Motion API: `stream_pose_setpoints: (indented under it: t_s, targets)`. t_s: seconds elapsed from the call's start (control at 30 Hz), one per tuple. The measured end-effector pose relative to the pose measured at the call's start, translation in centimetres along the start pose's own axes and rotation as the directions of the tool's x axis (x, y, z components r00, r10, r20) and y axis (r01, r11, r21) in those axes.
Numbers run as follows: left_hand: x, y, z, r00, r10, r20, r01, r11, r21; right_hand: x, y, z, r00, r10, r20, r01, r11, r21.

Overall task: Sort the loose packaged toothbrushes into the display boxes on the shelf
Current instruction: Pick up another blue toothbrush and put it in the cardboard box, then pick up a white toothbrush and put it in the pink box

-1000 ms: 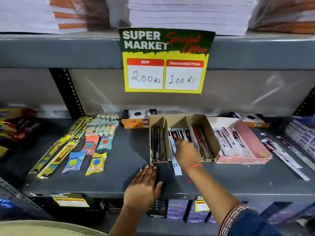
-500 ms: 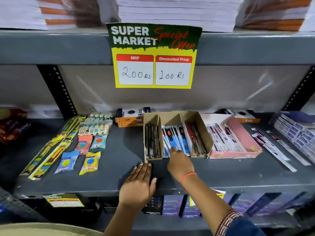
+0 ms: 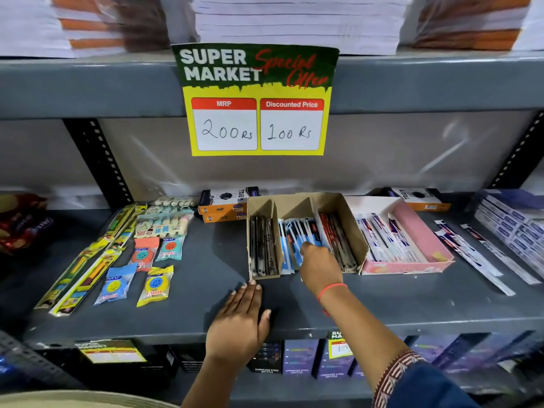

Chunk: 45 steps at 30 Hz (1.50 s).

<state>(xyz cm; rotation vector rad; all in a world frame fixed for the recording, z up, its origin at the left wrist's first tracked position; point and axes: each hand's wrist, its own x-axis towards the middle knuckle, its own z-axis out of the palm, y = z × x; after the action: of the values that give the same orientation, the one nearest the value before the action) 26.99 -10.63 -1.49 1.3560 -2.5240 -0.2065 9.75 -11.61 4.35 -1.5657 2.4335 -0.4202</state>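
Change: right hand (image 3: 319, 265) pushed deeper into brown divided box (image 3: 338, 201), blue packs (image 3: 290, 240) now tucked in.
Toothbrushes: blue packs in middle slot; loose packs (image 3: 471, 254) right of pink box (image 3: 412, 231).
Hands: right curled on blue packs, grip unclear; left hand (image 3: 238, 325) flat, empty, on shelf (image 3: 206, 269).
Meaning: middle slot settled, strays remaining.

We note grey metal shelf (image 3: 182, 293), black perforated uprights (image 3: 100, 160) far left and right, plastic-covered back panel (image 3: 382, 154), even bright light.
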Motion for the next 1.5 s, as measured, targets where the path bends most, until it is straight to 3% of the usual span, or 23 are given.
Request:
stream_pose_setpoints:
  t_s: [0.37,0.6,1.07,1.37,1.5]
  targets:
    - [0.0,-0.2,0.5,0.999,0.006,-0.035,-0.006,1.000,-0.003,1.4,-0.7,0.9,0.998,-0.031,0.054,0.035,0.997,-0.067]
    - [-0.1,0.0,0.3,0.999,0.004,-0.047,-0.003,1.000,0.015,-0.8,0.2,1.8,0.978,-0.086,0.189,0.134,0.957,-0.258]
    - [-0.2,0.7,0.2,1.000,-0.011,-0.029,0.015,0.991,0.132,-0.2,1.8,2.0,0.982,-0.190,-0.021,0.179,0.952,-0.247]
    - [0.2,3.9,2.6,0.998,0.005,-0.065,0.003,0.993,0.114,-2.9,5.2,-0.8,0.934,-0.196,-0.300,0.205,0.979,-0.001]
    - [1.2,8.0,4.2,0.992,0.113,-0.049,-0.109,0.991,0.078,-3.4,8.1,-3.0,0.909,-0.140,-0.394,0.178,0.982,0.061]
